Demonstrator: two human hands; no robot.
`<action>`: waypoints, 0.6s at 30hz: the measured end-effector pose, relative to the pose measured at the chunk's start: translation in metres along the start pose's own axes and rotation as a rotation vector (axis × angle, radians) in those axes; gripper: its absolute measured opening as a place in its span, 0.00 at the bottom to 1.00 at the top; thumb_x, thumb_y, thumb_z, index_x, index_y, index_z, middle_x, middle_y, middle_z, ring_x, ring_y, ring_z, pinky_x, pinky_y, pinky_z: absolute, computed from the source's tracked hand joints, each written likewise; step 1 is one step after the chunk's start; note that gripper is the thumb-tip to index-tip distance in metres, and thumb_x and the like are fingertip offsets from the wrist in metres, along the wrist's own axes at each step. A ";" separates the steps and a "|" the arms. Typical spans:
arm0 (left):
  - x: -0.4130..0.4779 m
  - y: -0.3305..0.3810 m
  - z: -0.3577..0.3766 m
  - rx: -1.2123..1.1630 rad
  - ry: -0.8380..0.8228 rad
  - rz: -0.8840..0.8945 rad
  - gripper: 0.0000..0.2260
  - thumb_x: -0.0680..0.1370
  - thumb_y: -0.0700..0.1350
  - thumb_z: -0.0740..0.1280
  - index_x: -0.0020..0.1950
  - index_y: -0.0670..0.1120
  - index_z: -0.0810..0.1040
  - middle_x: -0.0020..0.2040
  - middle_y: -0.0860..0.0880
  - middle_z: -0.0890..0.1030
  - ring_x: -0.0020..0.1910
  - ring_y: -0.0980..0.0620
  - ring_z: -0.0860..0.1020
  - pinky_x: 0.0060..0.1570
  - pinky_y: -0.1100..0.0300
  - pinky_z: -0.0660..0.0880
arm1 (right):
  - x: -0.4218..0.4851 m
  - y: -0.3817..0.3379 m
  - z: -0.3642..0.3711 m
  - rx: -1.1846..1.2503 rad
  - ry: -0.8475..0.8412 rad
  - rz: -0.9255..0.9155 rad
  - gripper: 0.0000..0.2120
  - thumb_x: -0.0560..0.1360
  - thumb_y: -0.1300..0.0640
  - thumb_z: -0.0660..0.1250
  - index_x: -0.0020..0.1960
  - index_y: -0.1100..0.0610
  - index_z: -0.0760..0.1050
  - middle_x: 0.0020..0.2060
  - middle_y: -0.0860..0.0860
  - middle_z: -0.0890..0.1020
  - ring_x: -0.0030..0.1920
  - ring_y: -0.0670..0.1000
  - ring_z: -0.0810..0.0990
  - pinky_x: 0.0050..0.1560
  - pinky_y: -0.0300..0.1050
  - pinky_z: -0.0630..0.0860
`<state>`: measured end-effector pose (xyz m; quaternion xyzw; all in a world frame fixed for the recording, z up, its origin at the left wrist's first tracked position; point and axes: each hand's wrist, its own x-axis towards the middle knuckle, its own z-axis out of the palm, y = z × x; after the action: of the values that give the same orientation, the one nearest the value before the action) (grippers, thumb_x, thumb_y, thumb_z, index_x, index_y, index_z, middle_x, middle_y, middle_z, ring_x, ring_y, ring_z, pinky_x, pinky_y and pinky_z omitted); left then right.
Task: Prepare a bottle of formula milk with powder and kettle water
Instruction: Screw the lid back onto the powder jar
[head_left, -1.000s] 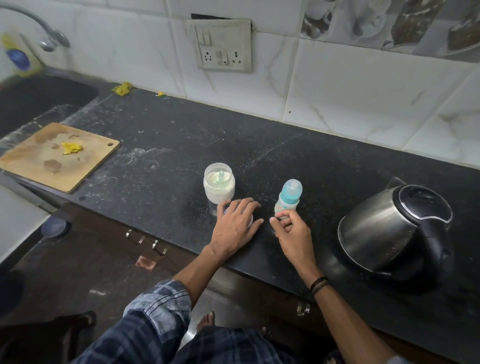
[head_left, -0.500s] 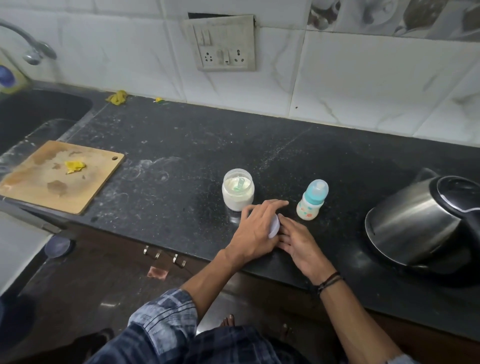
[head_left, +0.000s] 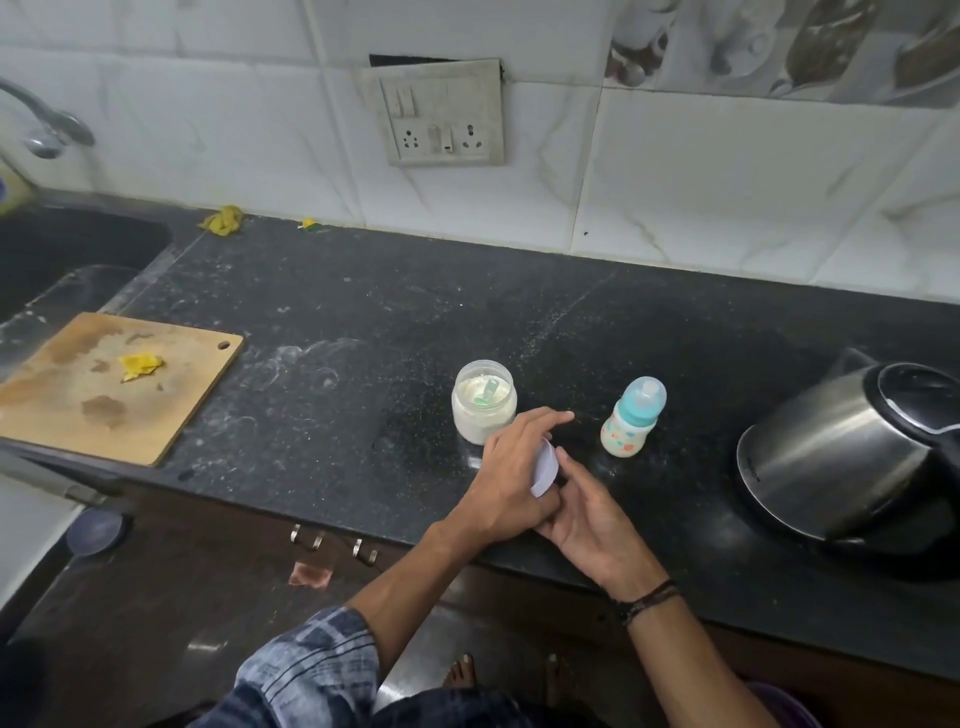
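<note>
In your head view, your left hand (head_left: 511, 470) grips the round white plastic lid (head_left: 546, 467), tilted on edge over the speckled black stone desk (head_left: 322, 415). Your right hand (head_left: 592, 525) touches it, fingers relaxed. The open clear powder jar (head_left: 484, 402) stands just behind, the teal-capped bottle (head_left: 632, 418) near it, and the steel kettle (head_left: 841, 452) far right.

Home kitchen, black stone counter (head_left: 363, 322), sink (head_left: 62, 249), tap (head_left: 47, 127), kettle (head_left: 852, 447)

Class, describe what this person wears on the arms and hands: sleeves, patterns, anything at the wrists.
Left hand: bare, no ring or watch showing; its arm wears a blue-and-white checked sleeve reaching about the elbow. Right hand: bare too, with thin dark bands round the wrist; no sleeve shows on the forearm.
</note>
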<state>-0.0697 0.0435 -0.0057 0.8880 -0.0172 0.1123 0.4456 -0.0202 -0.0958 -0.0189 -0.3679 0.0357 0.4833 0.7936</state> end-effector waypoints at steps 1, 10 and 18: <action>0.000 0.001 -0.001 -0.012 -0.003 0.010 0.40 0.69 0.42 0.72 0.77 0.62 0.61 0.73 0.60 0.66 0.72 0.65 0.66 0.72 0.61 0.58 | 0.001 -0.001 0.000 0.005 0.000 -0.003 0.24 0.80 0.48 0.72 0.73 0.54 0.76 0.74 0.58 0.75 0.75 0.57 0.73 0.74 0.58 0.71; -0.014 0.000 -0.018 -0.075 0.333 0.081 0.33 0.73 0.44 0.76 0.76 0.46 0.69 0.77 0.56 0.68 0.78 0.54 0.65 0.77 0.51 0.62 | 0.011 -0.037 0.008 -0.252 0.189 -0.164 0.24 0.75 0.46 0.74 0.68 0.52 0.78 0.62 0.57 0.84 0.57 0.55 0.85 0.50 0.52 0.83; -0.010 -0.023 -0.030 -0.071 0.588 -0.252 0.38 0.69 0.57 0.73 0.77 0.49 0.66 0.75 0.52 0.66 0.77 0.53 0.63 0.77 0.46 0.63 | 0.038 -0.057 0.030 -0.672 0.216 -0.465 0.20 0.76 0.57 0.77 0.64 0.47 0.75 0.59 0.51 0.83 0.55 0.46 0.85 0.48 0.42 0.83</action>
<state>-0.0820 0.0807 -0.0082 0.7966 0.2182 0.3073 0.4727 0.0365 -0.0638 0.0190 -0.6531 -0.1250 0.2350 0.7090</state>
